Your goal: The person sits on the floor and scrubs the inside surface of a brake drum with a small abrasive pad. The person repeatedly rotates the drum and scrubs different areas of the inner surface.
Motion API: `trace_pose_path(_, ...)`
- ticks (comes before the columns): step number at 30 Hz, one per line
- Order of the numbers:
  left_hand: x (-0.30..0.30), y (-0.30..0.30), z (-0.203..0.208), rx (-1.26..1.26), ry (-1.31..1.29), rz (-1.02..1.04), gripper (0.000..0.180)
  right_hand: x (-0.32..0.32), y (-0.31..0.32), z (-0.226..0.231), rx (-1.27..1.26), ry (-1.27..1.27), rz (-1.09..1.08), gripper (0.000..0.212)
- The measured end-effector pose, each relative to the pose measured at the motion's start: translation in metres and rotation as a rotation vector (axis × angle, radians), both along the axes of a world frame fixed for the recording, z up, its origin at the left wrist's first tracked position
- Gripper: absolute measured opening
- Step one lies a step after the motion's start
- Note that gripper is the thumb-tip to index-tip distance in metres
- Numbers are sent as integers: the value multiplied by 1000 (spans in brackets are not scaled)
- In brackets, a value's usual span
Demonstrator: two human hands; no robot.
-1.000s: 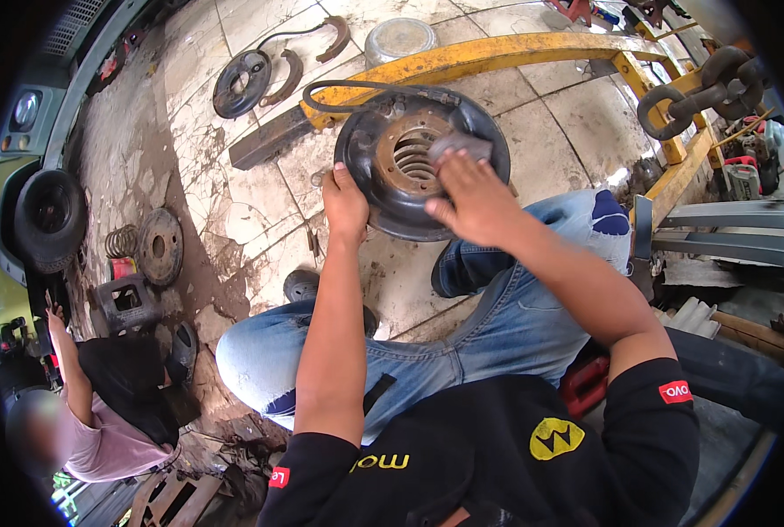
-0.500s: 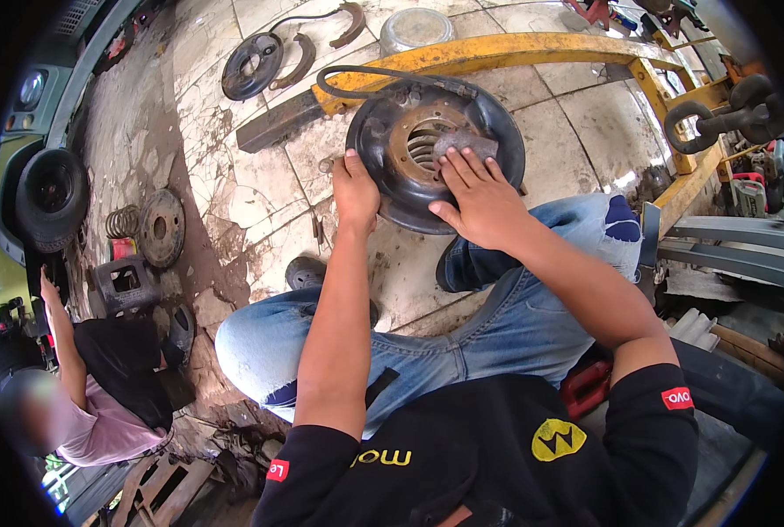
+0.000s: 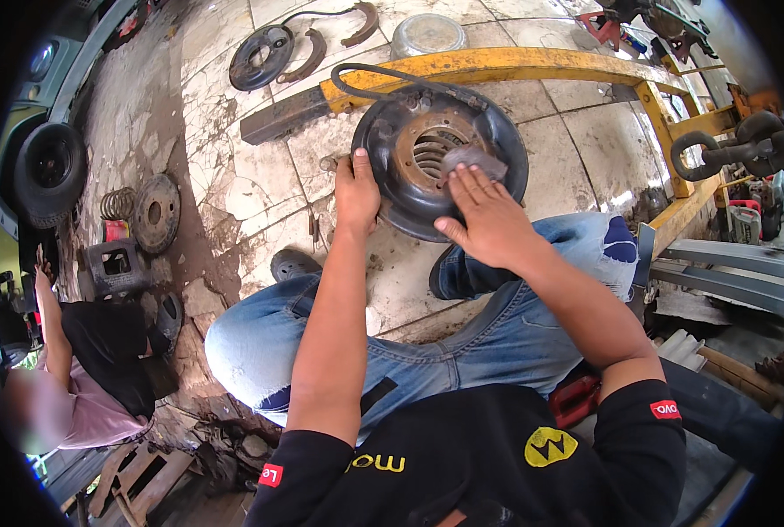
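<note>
A round black brake backing plate (image 3: 393,195) stands tilted in front of me, with a rusty brown ring around its centre hole. Through the hole a coil spring (image 3: 429,155) shows behind it. My left hand (image 3: 357,191) is closed on the plate's left rim, thumb up along the edge; the fingertips are hidden behind it. With flat fingers my right hand (image 3: 490,218) presses a grey-brown piece of sandpaper (image 3: 480,162) onto the right side of the rusty ring. A black hose (image 3: 357,68) curves over the plate's top.
Behind the plate runs a yellow metal frame (image 3: 497,61), with a heavy chain (image 3: 734,149) at right. Another backing plate (image 3: 260,57), brake shoes (image 3: 306,57) and a round metal pan (image 3: 429,37) lie farther off. At left, a person (image 3: 102,378) sits beside a wheel (image 3: 51,171).
The sandpaper under my right hand has slid slightly toward me over the plate. My left hand keeps its hold on the rim. The whole view has shifted a little.
</note>
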State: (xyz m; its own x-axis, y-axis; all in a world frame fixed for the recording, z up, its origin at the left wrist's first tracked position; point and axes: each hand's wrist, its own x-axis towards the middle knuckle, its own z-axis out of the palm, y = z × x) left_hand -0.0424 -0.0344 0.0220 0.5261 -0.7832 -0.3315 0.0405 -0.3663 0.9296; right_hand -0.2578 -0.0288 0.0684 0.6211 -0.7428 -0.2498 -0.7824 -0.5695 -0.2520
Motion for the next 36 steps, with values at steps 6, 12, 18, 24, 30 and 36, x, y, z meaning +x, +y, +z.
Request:
trace_pose_path(6,4,1,0,42,-18,-14,49,16,-36,0,33,133,-154,85)
trace_pose_path(12,2,1,18,68,-48,-116,57,54,-79,-19,7,59,-234,80)
trace_pose_path(18,4,-2,-4,32,-90,-44,47,23,-77,-15,47,122,-208,83)
trace_pose_path(24,4,-1,5,21,-113,-83,47,45,-71,-27,-25,75,-268,85)
trace_pose_path(30,5,0,2,-1,-134,-44,45,22,-74,-26,-35,84,-206,80)
trace_pose_path(36,2,-2,6,39,-156,-22,46,36,-78,-30,-58,61,-148,82)
